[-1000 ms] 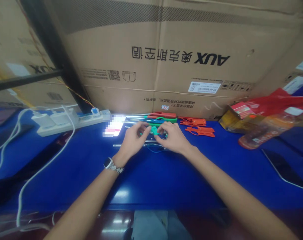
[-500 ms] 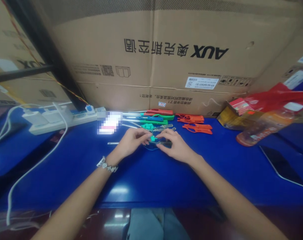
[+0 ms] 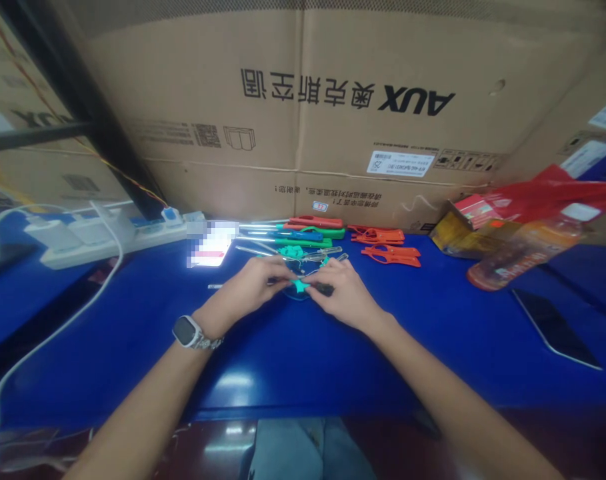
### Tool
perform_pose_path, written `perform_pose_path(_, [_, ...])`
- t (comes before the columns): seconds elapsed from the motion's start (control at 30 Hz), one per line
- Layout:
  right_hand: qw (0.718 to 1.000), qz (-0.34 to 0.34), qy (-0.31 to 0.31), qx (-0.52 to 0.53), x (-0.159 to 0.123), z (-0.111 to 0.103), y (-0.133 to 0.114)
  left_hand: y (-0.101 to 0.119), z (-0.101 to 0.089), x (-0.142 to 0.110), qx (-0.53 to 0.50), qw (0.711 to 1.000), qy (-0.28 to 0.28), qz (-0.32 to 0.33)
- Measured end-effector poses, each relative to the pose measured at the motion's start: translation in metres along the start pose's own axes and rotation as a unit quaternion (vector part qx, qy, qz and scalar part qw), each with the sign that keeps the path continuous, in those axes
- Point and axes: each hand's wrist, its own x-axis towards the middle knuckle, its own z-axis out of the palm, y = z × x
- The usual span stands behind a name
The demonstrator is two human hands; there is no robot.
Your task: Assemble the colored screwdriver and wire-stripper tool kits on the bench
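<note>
A small bright green plastic piece [image 3: 299, 286] is pinched between my two hands, over the blue tabletop. My left hand [image 3: 255, 283] has thumb and forefinger closed at its left side. From the right, my right hand [image 3: 345, 293] is closed on it too, fingertips pressed together; a dark slim part [image 3: 325, 289] shows under its fingers, too blurred to name. Just beyond the fingertips lie a pile of green plastic pieces [image 3: 291, 252] and several clear slim parts [image 3: 327, 254]. Behind these are long-nosed lighters with metal tubes, one with a red handle [image 3: 317, 221] and one with a green handle [image 3: 307, 243].
Orange handle shells [image 3: 393, 255] lie right of the lighters. Further right are a drink bottle [image 3: 525, 250], an open box [image 3: 453, 230] and a dark phone [image 3: 555, 327]. A lit phone [image 3: 213, 245] and a white power strip [image 3: 117, 243] are at left. A large carton [image 3: 193, 80] stands behind.
My hands have come slightly nearer with the green piece, which has turned between the fingers. My left wrist has rolled so that the watch face shows. The whole view has shifted slightly.
</note>
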Motion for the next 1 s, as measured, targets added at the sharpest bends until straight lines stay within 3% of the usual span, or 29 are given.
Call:
perform_pose_path(0.1, [1.000,0.024,-0.002,-0.007,-0.002,-0.003,0.002,-0.004,0.000,-0.002,0.030,0.999,-0.022,-0.021])
perform_pose_path(0.3, [0.997,0.046,-0.066,-0.002,-0.004,-0.006,0.009,-0.005,0.008,-0.002,0.043,0.997,-0.058,-0.038])
perform_pose_path(0.57, [0.997,0.043,-0.070,-0.006,-0.004,-0.002,0.009,-0.006,0.013,-0.001,0.050,0.996,-0.062,-0.037])
perform_pose_path(1.0, [0.994,0.043,-0.095,0.029,-0.004,0.000,0.010,-0.005,0.015,0.006,-0.008,0.995,-0.035,-0.092])
